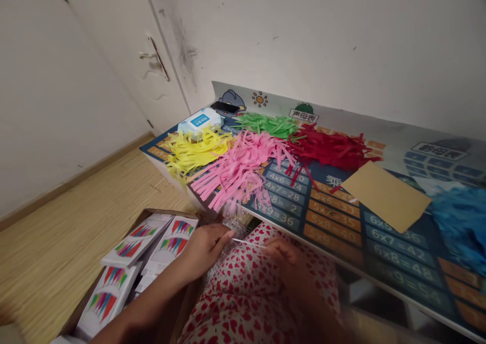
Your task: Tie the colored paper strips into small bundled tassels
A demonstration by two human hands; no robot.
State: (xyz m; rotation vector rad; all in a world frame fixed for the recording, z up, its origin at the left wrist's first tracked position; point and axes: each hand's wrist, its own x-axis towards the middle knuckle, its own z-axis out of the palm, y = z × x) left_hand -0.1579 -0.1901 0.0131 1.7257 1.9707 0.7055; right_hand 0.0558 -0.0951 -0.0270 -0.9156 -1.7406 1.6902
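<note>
Over my lap, my left hand (210,245) pinches one end of a thin white strip (248,243) between thumb and fingers. The strip's other end meets the curled fingers of my right hand (283,253), which is slightly blurred. Just beyond my hands, pink paper strips (243,166) hang over the table's edge. Yellow strips (197,149) are to their left, green strips (268,125) behind, and red strips (330,147) to the right. Crinkled clear plastic (235,222) shows beside my left hand.
A cardboard box (148,213) of printed packets (131,240) stands at lower left. On the table (334,222) are a wipes pack (201,121), a dark phone (225,107), a tan card (386,196) and blue strips (461,222). A wall stands behind.
</note>
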